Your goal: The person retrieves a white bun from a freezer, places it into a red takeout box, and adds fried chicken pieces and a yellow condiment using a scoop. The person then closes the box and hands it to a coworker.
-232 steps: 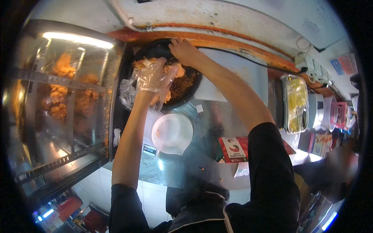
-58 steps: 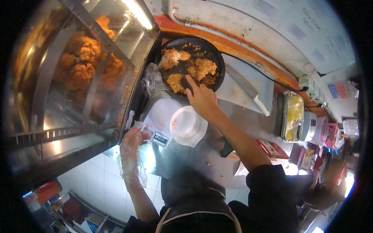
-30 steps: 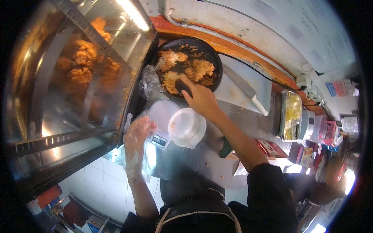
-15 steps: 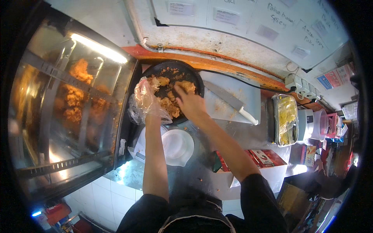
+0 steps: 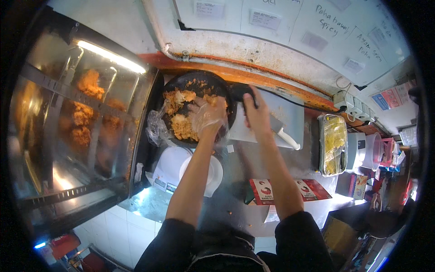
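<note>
A black frying pan [image 5: 186, 79] holds torn pieces of golden fried chicken [image 5: 183, 127] and loose crumbs. My left hand [image 5: 208, 115], in a clear plastic glove, reaches down into the pan with its fingers spread over the pieces; its fingertips are partly hidden. My bare right hand [image 5: 257, 113] is wrapped round the pan's thick black handle [image 5: 239, 92] at the right. Crumpled clear plastic [image 5: 156, 129] hangs at the pan's left rim. Behind the right hand, a knife with a white handle [image 5: 289, 139] lies on a pale cutting board [image 5: 294, 109].
A glass display cabinet [image 5: 102, 104] with fried chicken stands close on the left. Nearer me are a white scale [image 5: 165, 165] and a white bowl [image 5: 217, 174]. Red-and-white boxes [image 5: 312, 189] sit near the counter's front edge; a plastic-wrapped tray [image 5: 334, 145] stands to the right.
My right hand has left the chicken and moved right onto the pan handle. My gloved left hand has shifted right, from the pan's left side to over the chicken.
</note>
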{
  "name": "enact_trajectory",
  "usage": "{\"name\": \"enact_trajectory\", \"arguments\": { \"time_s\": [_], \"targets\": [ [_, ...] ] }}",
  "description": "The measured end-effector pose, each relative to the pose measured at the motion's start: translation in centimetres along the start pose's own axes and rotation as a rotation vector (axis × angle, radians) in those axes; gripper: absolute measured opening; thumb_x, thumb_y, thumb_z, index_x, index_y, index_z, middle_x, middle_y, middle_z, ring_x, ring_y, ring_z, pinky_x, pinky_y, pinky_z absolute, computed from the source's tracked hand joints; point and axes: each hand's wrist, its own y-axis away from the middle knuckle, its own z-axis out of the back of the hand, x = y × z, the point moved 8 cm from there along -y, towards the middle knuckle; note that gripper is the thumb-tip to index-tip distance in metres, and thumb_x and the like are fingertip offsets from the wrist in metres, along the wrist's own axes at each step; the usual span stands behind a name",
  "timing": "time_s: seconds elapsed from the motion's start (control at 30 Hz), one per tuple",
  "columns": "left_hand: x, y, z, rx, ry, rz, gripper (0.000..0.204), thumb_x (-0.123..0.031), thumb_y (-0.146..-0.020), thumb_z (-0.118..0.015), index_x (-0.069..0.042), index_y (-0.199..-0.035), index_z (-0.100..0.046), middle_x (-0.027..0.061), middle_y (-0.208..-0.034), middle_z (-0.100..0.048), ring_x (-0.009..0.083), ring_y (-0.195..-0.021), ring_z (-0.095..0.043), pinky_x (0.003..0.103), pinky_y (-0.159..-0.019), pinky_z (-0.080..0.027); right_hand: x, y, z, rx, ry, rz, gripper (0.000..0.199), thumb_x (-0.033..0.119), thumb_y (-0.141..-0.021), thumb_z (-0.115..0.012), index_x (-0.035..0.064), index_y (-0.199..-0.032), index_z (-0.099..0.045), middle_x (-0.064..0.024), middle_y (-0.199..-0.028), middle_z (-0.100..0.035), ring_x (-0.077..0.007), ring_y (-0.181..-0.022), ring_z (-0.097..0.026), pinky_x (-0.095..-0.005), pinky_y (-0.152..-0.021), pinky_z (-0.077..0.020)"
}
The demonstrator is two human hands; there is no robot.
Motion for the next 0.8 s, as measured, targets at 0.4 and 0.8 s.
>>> {"name": "enact_trajectory", "arguments": {
  "time_s": [0.4,0.8],
  "targets": [
    [-2.9,0.0,-4.6,-0.172,-0.179,-0.261,0.072,-0.044,-0.085,-0.064,-0.004,-0.142,-0.047,0.0258,-0.133,-0.05,0.045,-0.125,-0.048,0.059,-0.103,-0.039,4.1,9.1,11.6,-0.111,-0.179,-0.032,0.052,0.038,-0.104,-0.052,0.0158,-0.15,-0.043,-0.0035,-0.078,-0.053,-0.0033,-0.051,-0.042,-0.0187,-0.039,-0.0319],
    [0.4,-0.5,-2.9,0.627,0.663,-0.058,0.045,-0.033,-0.089,-0.06,-0.003,-0.123,-0.059,0.0216,-0.112,-0.062,0.0365,-0.101,-0.063,0.047,-0.084,-0.055,0.9,1.8,4.1,0.212,-0.013,-0.097,0.056,0.033,-0.103,-0.056,0.0155,-0.153,-0.038,-0.007,-0.075,-0.059,-0.0118,-0.054,-0.055,-0.0262,-0.047,-0.0448]
  ]
}}
